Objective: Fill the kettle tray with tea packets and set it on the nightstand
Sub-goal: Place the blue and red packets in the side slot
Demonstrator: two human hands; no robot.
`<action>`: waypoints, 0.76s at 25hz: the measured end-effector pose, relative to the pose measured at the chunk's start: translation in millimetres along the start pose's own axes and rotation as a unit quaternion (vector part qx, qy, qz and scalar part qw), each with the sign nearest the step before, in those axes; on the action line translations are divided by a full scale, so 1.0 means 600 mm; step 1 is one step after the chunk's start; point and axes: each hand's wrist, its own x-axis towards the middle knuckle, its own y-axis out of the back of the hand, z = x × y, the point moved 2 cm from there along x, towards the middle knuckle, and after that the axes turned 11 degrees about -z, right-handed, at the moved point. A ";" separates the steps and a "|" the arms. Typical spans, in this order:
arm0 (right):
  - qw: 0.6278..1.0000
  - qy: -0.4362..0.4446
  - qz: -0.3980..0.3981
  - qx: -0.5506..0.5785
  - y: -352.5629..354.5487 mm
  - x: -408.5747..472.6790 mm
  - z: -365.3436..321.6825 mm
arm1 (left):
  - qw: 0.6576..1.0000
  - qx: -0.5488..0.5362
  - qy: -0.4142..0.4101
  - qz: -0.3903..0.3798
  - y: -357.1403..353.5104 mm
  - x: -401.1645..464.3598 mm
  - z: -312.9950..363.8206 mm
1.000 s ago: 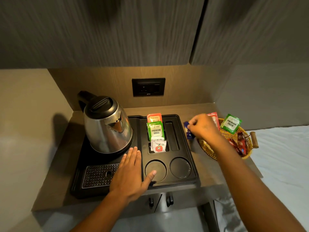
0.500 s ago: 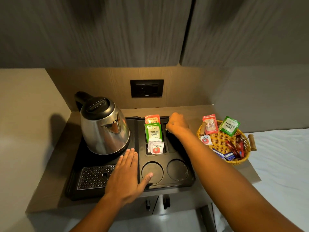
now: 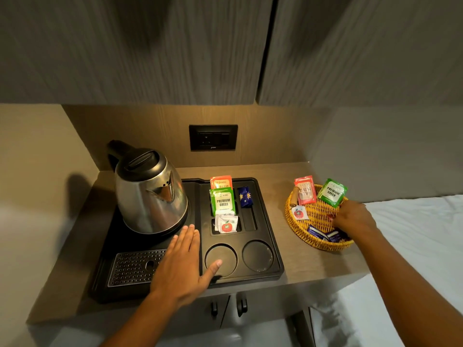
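Kettle tray (image 3: 269,216), black plastic, sits on a wooden nightstand top (image 3: 295,269) with its front edge close to the counter lip. Nearest the camera, the left hand (image 3: 184,261) lies flat and open on the tray, fingers spread, holding nothing, just in front of the steel kettle (image 3: 150,191). To the right, the right hand (image 3: 353,217) reaches into a wicker basket (image 3: 318,242); its fingers are curled down among the sachets, and whether they have closed on one cannot be told. Further back, the tray's slots hold a green tea packet (image 3: 223,201), an orange packet (image 3: 221,182) behind it, a white sachet (image 3: 226,223) in front, and a blue sachet (image 3: 245,196) in the right slot. That right slot has room left. To do this well, pinch one sachet by its top edge and lower it upright. Bare counter between tray and basket gives a clear path; the overhead cabinets (image 3: 150,46) hang well above.
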 end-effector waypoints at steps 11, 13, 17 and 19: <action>0.993 0.050 0.081 0.071 0.051 -0.039 -0.061 | 1.000 0.002 0.000 0.013 -0.002 0.001 -0.002; 0.975 0.123 0.067 0.174 0.054 -0.068 -0.127 | 1.000 0.001 0.003 0.015 -0.002 0.001 -0.001; 0.940 0.181 -0.063 0.281 -0.050 -0.133 -0.288 | 1.000 0.004 0.003 0.009 0.000 0.000 -0.003; 0.946 0.150 -0.069 0.280 -0.092 -0.132 -0.317 | 1.000 0.000 0.007 0.012 0.000 0.001 -0.003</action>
